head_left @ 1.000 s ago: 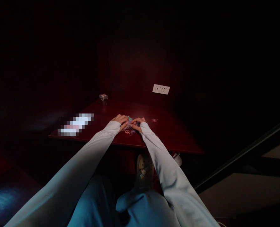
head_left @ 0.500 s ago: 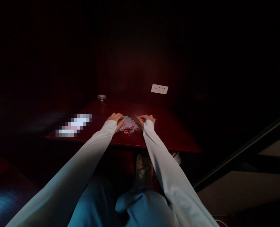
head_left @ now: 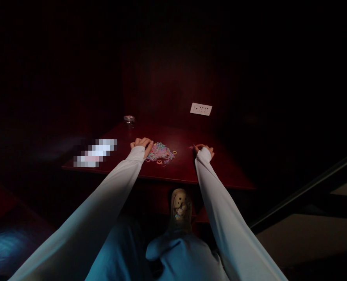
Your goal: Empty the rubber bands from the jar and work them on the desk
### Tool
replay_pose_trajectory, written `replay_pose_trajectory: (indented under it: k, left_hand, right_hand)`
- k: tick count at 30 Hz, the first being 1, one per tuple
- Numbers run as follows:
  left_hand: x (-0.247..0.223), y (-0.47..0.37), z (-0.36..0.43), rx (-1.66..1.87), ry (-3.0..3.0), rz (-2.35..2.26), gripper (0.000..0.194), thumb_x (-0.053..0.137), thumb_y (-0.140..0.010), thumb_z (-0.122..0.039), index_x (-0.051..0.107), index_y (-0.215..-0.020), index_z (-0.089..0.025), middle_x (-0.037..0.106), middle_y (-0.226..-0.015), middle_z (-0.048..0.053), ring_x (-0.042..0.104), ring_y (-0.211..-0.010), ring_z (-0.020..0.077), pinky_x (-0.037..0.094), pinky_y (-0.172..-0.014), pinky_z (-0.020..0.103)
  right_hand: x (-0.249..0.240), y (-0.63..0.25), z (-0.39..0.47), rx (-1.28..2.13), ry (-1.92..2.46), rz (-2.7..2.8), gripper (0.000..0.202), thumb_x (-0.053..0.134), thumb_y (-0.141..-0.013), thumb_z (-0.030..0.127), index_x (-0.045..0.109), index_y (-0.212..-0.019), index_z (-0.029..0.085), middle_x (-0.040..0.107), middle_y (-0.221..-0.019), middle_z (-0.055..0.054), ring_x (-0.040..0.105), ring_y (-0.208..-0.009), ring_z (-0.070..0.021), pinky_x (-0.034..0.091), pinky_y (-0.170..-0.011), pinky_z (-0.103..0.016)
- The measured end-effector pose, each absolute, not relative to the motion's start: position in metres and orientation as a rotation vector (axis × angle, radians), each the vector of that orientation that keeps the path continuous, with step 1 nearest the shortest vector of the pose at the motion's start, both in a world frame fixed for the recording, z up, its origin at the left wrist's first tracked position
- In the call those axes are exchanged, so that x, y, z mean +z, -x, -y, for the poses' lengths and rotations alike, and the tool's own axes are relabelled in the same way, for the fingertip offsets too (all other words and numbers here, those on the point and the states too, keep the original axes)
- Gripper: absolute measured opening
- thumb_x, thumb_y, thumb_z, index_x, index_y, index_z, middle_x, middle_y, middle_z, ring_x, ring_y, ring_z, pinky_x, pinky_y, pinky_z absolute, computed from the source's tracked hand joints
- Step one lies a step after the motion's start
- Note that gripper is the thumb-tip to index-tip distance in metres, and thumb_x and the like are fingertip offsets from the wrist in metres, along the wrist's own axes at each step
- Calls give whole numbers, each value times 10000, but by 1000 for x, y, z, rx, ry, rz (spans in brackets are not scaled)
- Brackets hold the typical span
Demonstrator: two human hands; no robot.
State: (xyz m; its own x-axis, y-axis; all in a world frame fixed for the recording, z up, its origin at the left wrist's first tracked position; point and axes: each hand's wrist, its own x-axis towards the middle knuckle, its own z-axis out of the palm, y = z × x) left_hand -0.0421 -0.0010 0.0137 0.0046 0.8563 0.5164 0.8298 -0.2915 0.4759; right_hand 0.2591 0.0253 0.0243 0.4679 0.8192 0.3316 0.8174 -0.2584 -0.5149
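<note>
Across the red tabletop (head_left: 220, 171), my right hand (head_left: 204, 150) has moved from the heap of coloured elastic bands (head_left: 161, 152) to the small pink cluster (head_left: 190, 147), so work now spans both. Its fingertips look close together; my left hand (head_left: 141, 144) curls at the heap's left edge. Whether either grips, I can't tell.

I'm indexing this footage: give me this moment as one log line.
left hand: at pile of coloured bands | right hand: at small pink cluster, grip unclear | jar: back-left corner of table
</note>
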Motion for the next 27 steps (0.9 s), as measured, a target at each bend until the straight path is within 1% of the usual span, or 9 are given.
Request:
replay_pose_trajectory:
  k: [2,4,8,13,17,20,22,25,27]
  left_hand:
    - [14,42,1,1180,-2185,-1857,290,411,-1029,-333,673,-945,-243,702,-1137,30,500,-1075,253,302,-903,413]
    - [14,41,0,1191,-2169,-1866,292,411,-1030,-336,671,-938,-241,702,-1153,32,503,-1079,254,307,-906,414]
    - [15,43,-1,1185,-2125,-1885,292,396,-1033,-311,667,-950,-240,704,-1159,37,519,-1092,259,328,-924,419]
    - [14,48,-2,1170,-2074,-1963,221,444,-1006,-311,645,-960,-233,687,-1159,65,536,-1112,272,395,-911,382]
    - [12,50,0,1089,-2067,-2104,164,487,-946,-239,643,-995,-237,670,-1163,78,541,-1117,294,421,-917,399]
    - [12,49,0,1014,-2124,-2106,186,495,-913,-195,639,-1016,-250,663,-1185,69,537,-1139,290,423,-943,407]
    - [12,49,-1,977,-2158,-2085,176,500,-913,-203,634,-1018,-248,663,-1192,71,535,-1144,289,424,-952,413]
    - [12,49,-3,954,-2205,-2031,142,551,-897,-250,629,-1016,-246,665,-1181,76,534,-1135,299,431,-947,426]
    - [10,49,-5,954,-2246,-1972,148,590,-876,-281,630,-1014,-245,664,-1173,77,534,-1126,306,434,-942,433]
  right_hand:
    - [25,-260,-26,16,2065,1329,310,584,-944,445,790,-1044,235,681,-1119,-111,452,-1110,-287,301,-893,-373]
    - [24,-261,-27,56,2056,1263,349,519,-965,446,781,-1049,232,685,-1121,-112,458,-1101,-289,312,-898,-380]
    - [19,-266,-30,116,2003,1164,420,398,-979,423,759,-1027,213,687,-1037,-114,467,-1050,-282,337,-901,-388]
    - [11,-268,-38,0,1749,1314,383,396,-950,357,728,-1063,205,654,-1046,-112,489,-990,-252,373,-926,-378]
    - [9,-261,-42,-126,1551,1506,327,418,-945,325,709,-1040,211,643,-1045,-106,516,-975,-238,402,-937,-359]
    - [11,-247,-38,-139,1488,1683,314,430,-953,320,721,-989,209,674,-1034,-100,533,-963,-228,414,-921,-338]
    - [14,-234,-31,-112,1446,1828,335,433,-968,351,731,-912,211,697,-956,-83,543,-924,-216,421,-890,-318]
    - [18,-214,-20,12,1372,2031,466,414,-1000,459,724,-738,231,703,-793,-47,563,-874,-194,430,-834,-280]
    - [22,-202,-12,134,1367,2067,585,358,-1024,519,714,-653,241,698,-725,-32,596,-856,-179,436,-856,-265]
